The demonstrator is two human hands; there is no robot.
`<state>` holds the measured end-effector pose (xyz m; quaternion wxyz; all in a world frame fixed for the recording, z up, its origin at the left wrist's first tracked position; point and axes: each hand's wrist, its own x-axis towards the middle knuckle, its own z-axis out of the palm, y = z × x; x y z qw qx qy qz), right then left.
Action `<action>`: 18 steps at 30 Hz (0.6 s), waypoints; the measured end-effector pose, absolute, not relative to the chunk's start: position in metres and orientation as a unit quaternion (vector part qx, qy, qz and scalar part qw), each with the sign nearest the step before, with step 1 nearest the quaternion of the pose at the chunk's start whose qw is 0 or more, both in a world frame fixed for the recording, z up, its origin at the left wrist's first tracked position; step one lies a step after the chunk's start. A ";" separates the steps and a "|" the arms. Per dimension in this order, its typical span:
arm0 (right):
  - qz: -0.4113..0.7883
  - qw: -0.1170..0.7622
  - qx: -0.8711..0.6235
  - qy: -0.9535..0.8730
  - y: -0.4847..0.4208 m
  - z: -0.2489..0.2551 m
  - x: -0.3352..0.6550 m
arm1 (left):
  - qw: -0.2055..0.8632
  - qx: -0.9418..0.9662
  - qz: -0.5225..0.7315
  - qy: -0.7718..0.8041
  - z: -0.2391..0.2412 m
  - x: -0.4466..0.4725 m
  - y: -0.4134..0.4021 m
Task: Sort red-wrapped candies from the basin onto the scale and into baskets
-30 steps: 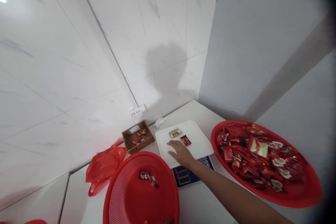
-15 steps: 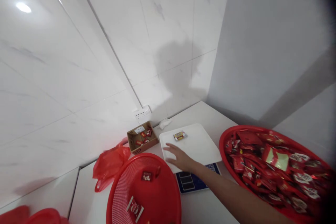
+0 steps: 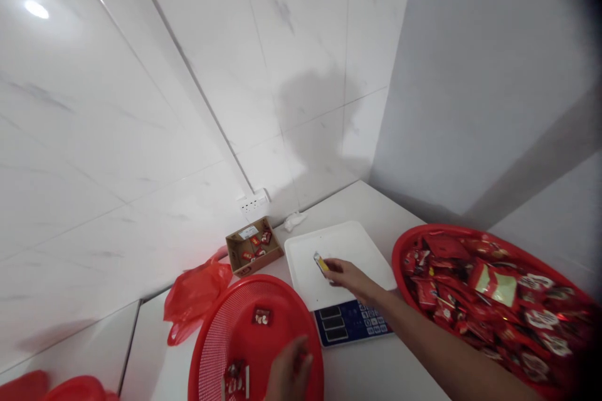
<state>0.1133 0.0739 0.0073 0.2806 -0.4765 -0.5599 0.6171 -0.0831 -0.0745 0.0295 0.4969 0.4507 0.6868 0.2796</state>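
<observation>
My right hand (image 3: pixel 348 276) reaches over the white weighing plate (image 3: pixel 343 244) of a scale and pinches a small yellow wrapped candy (image 3: pixel 320 262) just above it. My left hand (image 3: pixel 288 376) hovers low over the red mesh basket (image 3: pixel 216 338), fingers curled beside a red candy packet (image 3: pixel 235 380); whether it holds anything is unclear. Another red packet (image 3: pixel 261 316) lies further back in the basket.
A large red tray (image 3: pixel 540 263) heaped with red candy packets sits at the right. The scale's blue keypad (image 3: pixel 352 321) faces me. A small cardboard box (image 3: pixel 254 245) with candies, a red plastic bag (image 3: pixel 195 297), a crumpled tissue (image 3: pixel 295 220) and a wall socket (image 3: pixel 254 202) lie behind.
My right hand moved right across the plate and picked up the yellow candy. My left hand came into view over the red basket. The red candy left the plate earlier.
</observation>
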 end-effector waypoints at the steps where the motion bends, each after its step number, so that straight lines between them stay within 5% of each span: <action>1: 0.666 0.289 -0.441 -0.528 0.061 0.018 0.115 | 0.511 0.456 0.313 0.658 0.036 -0.077 -0.065; 10: 0.537 0.348 -0.472 -0.607 -0.007 0.084 0.118 | 0.657 0.346 0.451 0.495 0.092 -0.030 -0.017; 18: 0.616 0.362 -0.503 -0.486 -0.021 0.074 0.120 | 0.623 0.364 0.484 0.496 0.088 -0.032 -0.038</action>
